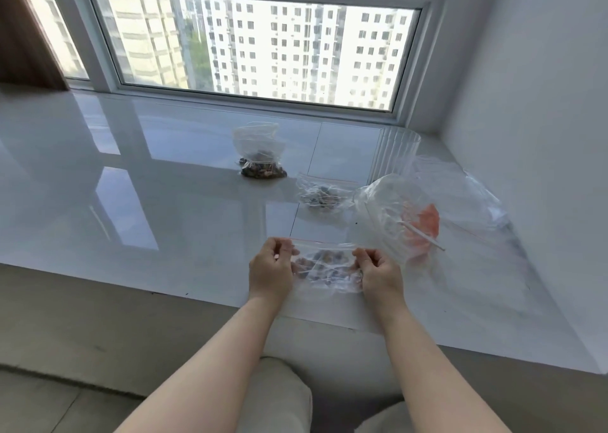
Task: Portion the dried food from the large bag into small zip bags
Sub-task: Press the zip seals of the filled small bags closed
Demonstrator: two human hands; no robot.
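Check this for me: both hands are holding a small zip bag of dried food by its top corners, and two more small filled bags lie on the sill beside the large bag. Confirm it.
One thing is wrong: only one more small filled bag lies there, to the right of the large bag. The head view shows it. As stated, the left hand and right hand hold a small zip bag of dried food by its top corners.

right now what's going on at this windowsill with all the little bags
A person is bagging dried food on the white sill. Both hands, left and right, pinch the top of a small zip bag that holds some food. Another filled small bag lies behind it, and the large bag stands further back.
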